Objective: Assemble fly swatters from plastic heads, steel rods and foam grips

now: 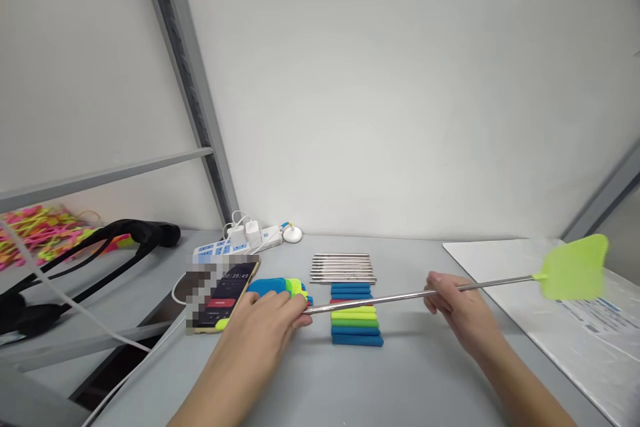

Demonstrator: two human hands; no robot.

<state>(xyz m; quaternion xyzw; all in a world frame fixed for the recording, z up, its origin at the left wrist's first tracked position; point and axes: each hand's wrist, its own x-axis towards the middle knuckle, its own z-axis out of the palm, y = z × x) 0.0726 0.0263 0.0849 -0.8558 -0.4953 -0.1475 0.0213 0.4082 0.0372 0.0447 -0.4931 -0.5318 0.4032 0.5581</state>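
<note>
A fly swatter with a lime-green head point(575, 268) and a long, thin metal rod is stretched out sideways above the table. My left hand point(267, 327) pinches the thick end of the rod. Farther right, the fingers of my right hand point(457, 307) are closed around the rod's middle. Below the rod lies a column of blue, red, yellow and green handle sleeves point(356, 331). Behind them rests a row of short metal rods point(343, 267). Blue and lime swatter heads point(270, 287) are stacked beyond my left hand, which partly hides them.
A phone point(225, 297) with a running timer lies left of the swatter heads. Behind it is a power strip point(270, 239) with chargers and white cables. Black straps point(135, 240) and a colourful pile point(45, 233) are at far left; a plastic-wrapped white sheet point(530, 313) is at right.
</note>
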